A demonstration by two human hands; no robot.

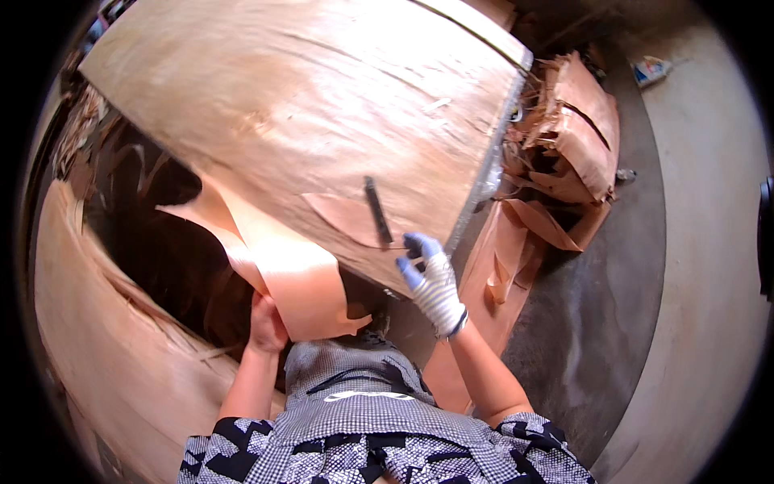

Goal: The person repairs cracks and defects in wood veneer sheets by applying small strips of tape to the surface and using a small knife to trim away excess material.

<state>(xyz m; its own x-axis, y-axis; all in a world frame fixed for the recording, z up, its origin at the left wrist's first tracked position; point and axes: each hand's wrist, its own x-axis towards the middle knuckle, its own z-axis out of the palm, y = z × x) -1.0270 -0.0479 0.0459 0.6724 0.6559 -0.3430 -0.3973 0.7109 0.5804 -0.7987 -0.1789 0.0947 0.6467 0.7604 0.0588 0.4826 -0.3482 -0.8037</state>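
Observation:
My bare left hand grips the lower edge of a thin, pinkish strip of wood veneer. The strip curls in front of my apron, and its far end reaches left along the edge of the wood-topped table. My right hand, in a striped glove with blue fingertips, hovers over the table's near corner, thumb and forefinger apart with nothing visible between them. Just beyond its fingertips lies a dark, narrow bar-shaped tool. Beneath that tool is a small pointed veneer offcut.
Right of the table, a torn bundle of veneer stands on the grey floor. Long veneer scraps trail from it toward me. A large curved stack of wood sheets borders my left side. A small package lies at the far right.

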